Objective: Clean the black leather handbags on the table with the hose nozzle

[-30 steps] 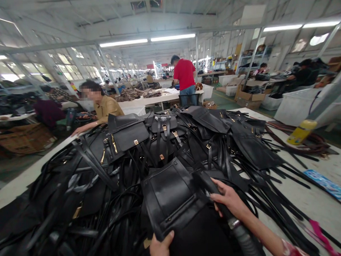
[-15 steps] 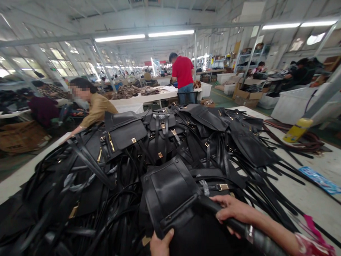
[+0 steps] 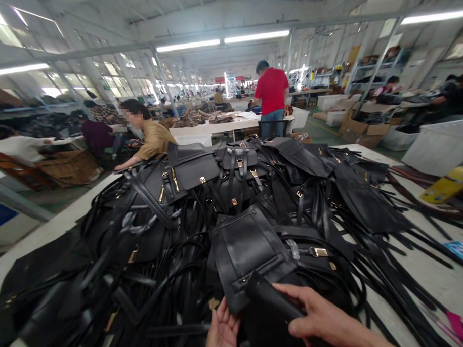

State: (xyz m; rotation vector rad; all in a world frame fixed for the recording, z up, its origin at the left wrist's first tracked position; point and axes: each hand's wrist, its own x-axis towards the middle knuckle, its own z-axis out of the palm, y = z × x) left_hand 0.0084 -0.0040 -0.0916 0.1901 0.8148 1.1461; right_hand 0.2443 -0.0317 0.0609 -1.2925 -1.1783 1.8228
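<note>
A black leather bag [image 3: 247, 246] lies in front of me on a heap of similar bags, its front pocket facing up. My right hand [image 3: 316, 312] grips a folded black leather flap [image 3: 271, 296] at the bag's near side, thumb on one face and fingers on the other. At the bag's near left corner is my left hand [image 3: 223, 328], palm turned up and fingers loosely apart, close against the leather. The flap's lower part is dark and runs out of view.
Black bags [image 3: 195, 167] with gold clasps and long straps [image 3: 145, 199] cover much of the white table [image 3: 58, 220]. A yellow bottle-like object [image 3: 448, 185] and brown straps lie at the right. A co-worker in tan [image 3: 156, 138] reaches onto the table's far left; another in red [image 3: 272, 91] stands beyond.
The view has turned left, so the scene sits further right. My left hand has loosened from its thumb grip on the bag's edge and turned palm up. The flap under my right hand stands more upright.
</note>
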